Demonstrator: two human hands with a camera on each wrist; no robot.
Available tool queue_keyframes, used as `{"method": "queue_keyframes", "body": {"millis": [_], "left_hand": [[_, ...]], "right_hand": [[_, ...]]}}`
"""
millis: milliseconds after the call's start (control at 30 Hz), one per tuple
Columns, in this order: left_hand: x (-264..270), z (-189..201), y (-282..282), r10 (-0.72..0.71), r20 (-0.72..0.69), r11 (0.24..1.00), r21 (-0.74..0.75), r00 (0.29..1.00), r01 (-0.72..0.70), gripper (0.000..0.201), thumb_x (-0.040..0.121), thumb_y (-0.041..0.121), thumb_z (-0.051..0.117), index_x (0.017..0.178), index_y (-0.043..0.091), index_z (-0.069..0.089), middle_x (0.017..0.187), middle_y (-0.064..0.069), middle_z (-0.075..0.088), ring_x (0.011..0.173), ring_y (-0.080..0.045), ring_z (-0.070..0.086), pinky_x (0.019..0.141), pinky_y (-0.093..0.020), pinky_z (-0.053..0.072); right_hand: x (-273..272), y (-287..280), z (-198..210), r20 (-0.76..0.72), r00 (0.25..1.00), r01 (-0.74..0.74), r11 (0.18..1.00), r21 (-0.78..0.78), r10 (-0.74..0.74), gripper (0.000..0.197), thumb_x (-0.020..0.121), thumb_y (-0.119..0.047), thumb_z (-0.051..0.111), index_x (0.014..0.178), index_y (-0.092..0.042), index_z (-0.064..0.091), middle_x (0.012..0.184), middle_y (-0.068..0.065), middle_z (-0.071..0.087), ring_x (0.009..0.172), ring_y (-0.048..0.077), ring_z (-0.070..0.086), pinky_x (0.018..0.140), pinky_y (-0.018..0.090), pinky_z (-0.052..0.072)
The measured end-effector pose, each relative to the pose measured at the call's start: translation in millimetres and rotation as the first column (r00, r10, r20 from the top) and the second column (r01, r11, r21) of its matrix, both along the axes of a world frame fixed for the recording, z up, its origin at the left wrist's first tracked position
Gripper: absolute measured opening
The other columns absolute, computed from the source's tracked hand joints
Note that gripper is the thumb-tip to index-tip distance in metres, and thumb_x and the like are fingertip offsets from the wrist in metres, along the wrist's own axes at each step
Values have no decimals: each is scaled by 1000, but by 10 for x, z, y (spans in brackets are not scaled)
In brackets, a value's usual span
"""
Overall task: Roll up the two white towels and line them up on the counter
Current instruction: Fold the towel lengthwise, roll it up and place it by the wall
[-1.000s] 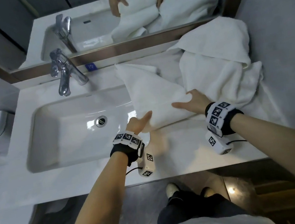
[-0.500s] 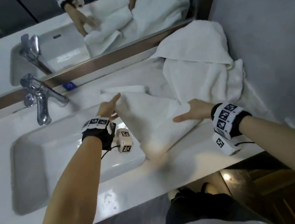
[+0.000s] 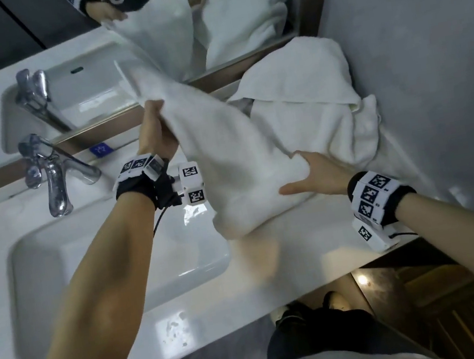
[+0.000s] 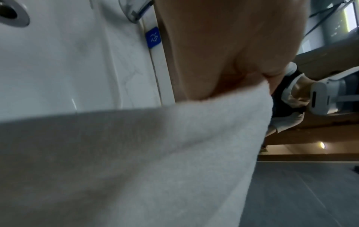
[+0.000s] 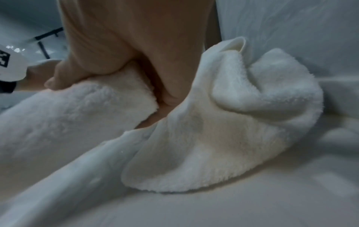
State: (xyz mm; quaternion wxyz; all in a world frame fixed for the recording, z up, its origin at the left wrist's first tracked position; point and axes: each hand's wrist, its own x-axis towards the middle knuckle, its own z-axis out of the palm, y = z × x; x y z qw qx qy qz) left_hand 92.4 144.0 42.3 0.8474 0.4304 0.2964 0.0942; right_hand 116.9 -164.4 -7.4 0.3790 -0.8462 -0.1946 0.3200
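The left hand (image 3: pixel 155 130) was raised above the back edge of the counter (image 3: pixel 319 247), its fingers and thumb curled around the upper edge of one white towel (image 3: pixel 225 156). In the left wrist view the cloth (image 4: pixel 174 153) ran out from under the palm (image 4: pixel 223 53) and filled the lower half of the picture, so the pinch itself could not be made out finger by finger there. From that raised grip the towel sloped down and to the right, its lower end bunched on the counter under the right hand (image 3: pixel 319 173).

The right hand lay at the low end of the towel with the thumb spread out over the top of the cloth and the fingers tucked beneath a fold. The right wrist view showed this closely: the thumb pressed on the pile of the held towel (image 5: pixel 77 115) while the fingers went down between it and the next heap of cloth, gripping the fold.

The second white towel (image 3: pixel 312 110) lay loose and crumpled just beyond the right hand, against the wall in the far corner of the counter, touching the first towel; its folded edge (image 5: pixel 252 107) stood right beside the right hand's fingers. Neither towel was rolled.

To the left of the left hand stood a chrome faucet (image 3: pixel 53 175), with the sink basin (image 3: pixel 56 272) below the left forearm. A mirror (image 3: pixel 82 48) behind both hands repeated the towels and hands.
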Motion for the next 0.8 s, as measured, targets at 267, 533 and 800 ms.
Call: {"method": "queue_keyframes", "body": {"millis": [267,533,800], "left_hand": [[-255,-606,-16,-25,-656,904,307,754,297,42,88,40,62,110,5,56,100,-9,58,91,-28,60,90,-40,51],[-738,-927,-382,-107,-768,833,278,631,479,15,82,17,65,77,4,60,82,-13,62,77,-25,59,77,-32,47],[-928,-800,-723,104,-761,635,546,640,547,25,84,25,68,79,6,52,77,-5,53,77,-24,52,58,-26,41]], "right_hand": [[-125,-106,-251,-152,987,-77,966,-245,40,75,64,-59,75,122,-14,57,121,0,63,112,20,57,96,30,45],[-239,-161,-274,-120,993,-40,944,-327,1,99,67,-64,69,137,-2,37,141,12,47,126,27,46,94,30,37],[-487,-401,-312,-243,969,-30,956,-291,-43,91,60,-71,69,119,-7,43,114,12,59,87,27,66,70,38,56]]}}
